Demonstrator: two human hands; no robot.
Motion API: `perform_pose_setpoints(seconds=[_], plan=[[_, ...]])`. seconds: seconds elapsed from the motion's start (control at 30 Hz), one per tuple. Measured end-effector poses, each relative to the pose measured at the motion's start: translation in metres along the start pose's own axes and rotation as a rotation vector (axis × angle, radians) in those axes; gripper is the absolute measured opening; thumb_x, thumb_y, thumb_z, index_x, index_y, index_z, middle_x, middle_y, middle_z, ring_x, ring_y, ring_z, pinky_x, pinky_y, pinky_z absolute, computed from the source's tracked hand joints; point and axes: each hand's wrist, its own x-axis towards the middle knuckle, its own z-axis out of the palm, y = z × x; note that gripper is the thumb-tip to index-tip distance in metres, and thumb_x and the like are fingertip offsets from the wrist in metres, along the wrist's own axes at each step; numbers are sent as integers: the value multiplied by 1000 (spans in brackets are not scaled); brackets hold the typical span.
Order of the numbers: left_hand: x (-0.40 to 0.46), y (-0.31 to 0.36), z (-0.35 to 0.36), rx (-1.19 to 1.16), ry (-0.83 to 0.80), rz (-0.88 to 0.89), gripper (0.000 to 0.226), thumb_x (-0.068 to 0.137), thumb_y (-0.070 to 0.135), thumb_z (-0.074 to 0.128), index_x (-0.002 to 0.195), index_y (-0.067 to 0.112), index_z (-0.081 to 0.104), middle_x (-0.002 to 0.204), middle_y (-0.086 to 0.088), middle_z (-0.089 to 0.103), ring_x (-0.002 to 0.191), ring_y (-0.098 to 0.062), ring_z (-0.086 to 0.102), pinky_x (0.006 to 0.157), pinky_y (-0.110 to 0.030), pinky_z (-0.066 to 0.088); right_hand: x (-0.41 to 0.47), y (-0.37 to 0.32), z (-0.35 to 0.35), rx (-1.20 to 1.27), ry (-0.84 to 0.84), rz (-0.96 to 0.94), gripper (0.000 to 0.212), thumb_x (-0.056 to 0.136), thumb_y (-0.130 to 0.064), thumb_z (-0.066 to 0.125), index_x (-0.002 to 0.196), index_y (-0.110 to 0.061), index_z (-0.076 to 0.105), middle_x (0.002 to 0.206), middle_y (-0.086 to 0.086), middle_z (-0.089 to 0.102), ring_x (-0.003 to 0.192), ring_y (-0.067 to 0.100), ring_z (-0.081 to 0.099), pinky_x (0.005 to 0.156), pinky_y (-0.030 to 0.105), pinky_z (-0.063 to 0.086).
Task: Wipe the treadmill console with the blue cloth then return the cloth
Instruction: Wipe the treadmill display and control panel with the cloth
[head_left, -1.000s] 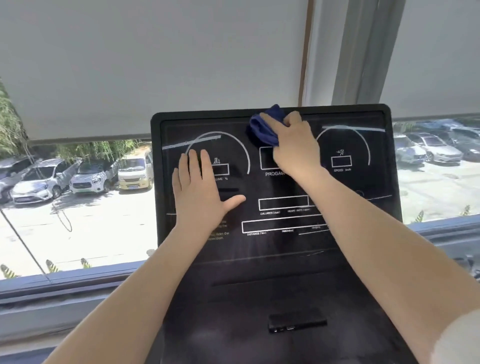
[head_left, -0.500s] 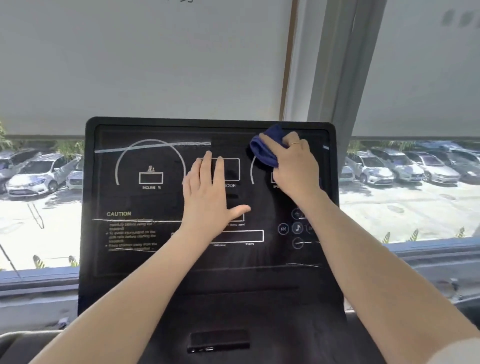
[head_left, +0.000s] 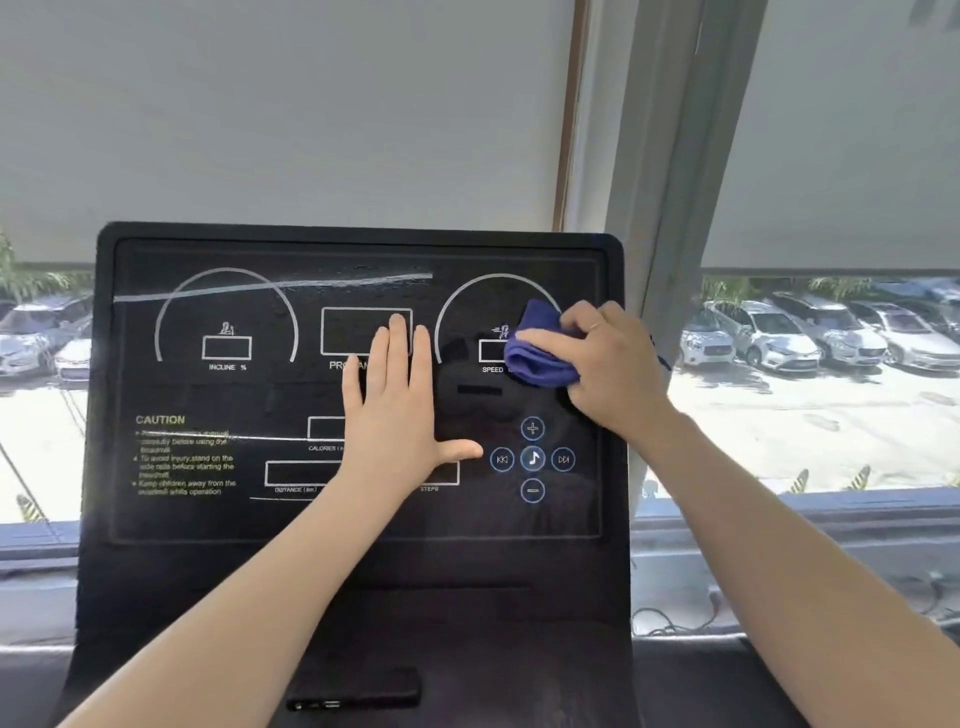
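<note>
The right hand grips the bunched blue cloth against the treadmill console, over the "SPEED" dial. The left hand lies flat, fingers straight, across "PROGRAM" and "CALORIES". Also legible: "INCLINE %", "CAUTION", "DISTANCE", "STEPS".

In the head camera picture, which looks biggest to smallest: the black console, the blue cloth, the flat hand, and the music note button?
1. Black console
2. Flat left hand
3. Blue cloth, partly hidden under the right hand
4. Music note button
</note>
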Motion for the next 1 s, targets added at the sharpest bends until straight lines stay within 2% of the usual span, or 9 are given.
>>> perform_pose_setpoints(seconds=[0.1, 0.2, 0.3, 0.43, 0.53, 0.67, 0.77, 0.87, 1.0], plan=[[-2, 1, -1, -15, 7, -13, 131, 55, 77, 58, 146, 9, -7, 156, -11, -6, 143, -25, -4, 114, -45, 1, 27, 24, -6, 12, 67, 154, 45, 74, -11, 53, 114, -26, 67, 90, 11, 58, 73, 35, 52, 65, 35, 39], [-1, 1, -2, -8, 2, -14, 131, 55, 77, 59, 146, 9, -6, 156, -11, -5, 143, -25, -4, 114, -44, 0, 33, 18, -7, 76, 123, 305, 42, 76, -13, 53, 113, -26, 68, 92, 12, 59, 77, 37, 52, 65, 36, 41], [-1, 1, -1, -15, 11, -14, 131, 54, 74, 63, 147, 9, -3, 156, -10, -3, 143, -25, -1, 114, -43, 1, -9, -10, -2, 101, 85, 123, 44, 66, -12, 57, 106, -24, 70, 82, 7, 56, 68, 31, 50, 58, 31, 38], [0, -2, 3, -38, 31, -8, 131, 50, 70, 70, 147, 7, 8, 155, -14, 6, 143, -28, 7, 113, -46, 5, -84, -44, 3, 128, -166, -195, 50, 56, -11, 65, 104, -25, 70, 81, 4, 57, 63, 25, 50, 54, 30, 37], [0, -2, 3, -45, 41, 1, 130, 48, 69, 72, 146, 6, 14, 154, -16, 11, 142, -31, 12, 112, -48, 9, -72, -29, 0, 88, -231, -314, 54, 57, -6, 66, 108, -23, 69, 83, 7, 58, 63, 26, 51, 53, 29, 40], [0, -7, 7, -40, 50, 9, 130, 46, 74, 66, 145, 5, 17, 154, -16, 14, 141, -31, 14, 112, -50, 8, -32, -20, -6, 71, 7, 218, 56, 60, -2, 61, 112, -20, 69, 84, 12, 56, 66, 32, 53, 52, 27, 43], [0, -6, 3, -44, 42, 16, 131, 48, 75, 65, 146, 6, 12, 154, -14, 11, 142, -30, 9, 113, -49, 5, -22, -53, 1, 66, 38, 520, 62, 61, -1, 70, 120, -18, 64, 93, 16, 57, 73, 35, 53, 55, 28, 37], [0, -6, -4, -81, 26, 44, 124, 60, 65, 69, 147, 11, 0, 156, -11, 2, 143, -26, -5, 113, -44, -5, -30, -92, 8, 63, -46, 390, 69, 53, -8, 76, 120, -19, 64, 88, 13, 56, 65, 31, 52, 48, 25, 34], [3, -25, -12, -56, 79, 88, 103, 70, 51, 68, 147, 12, 11, 154, -14, 11, 143, -28, -2, 113, -44, -3, -37, -97, 7, 60, -145, 223, 70, 52, -17, 81, 119, -25, 64, 87, 7, 56, 64, 25, 55, 42, 22, 37]])
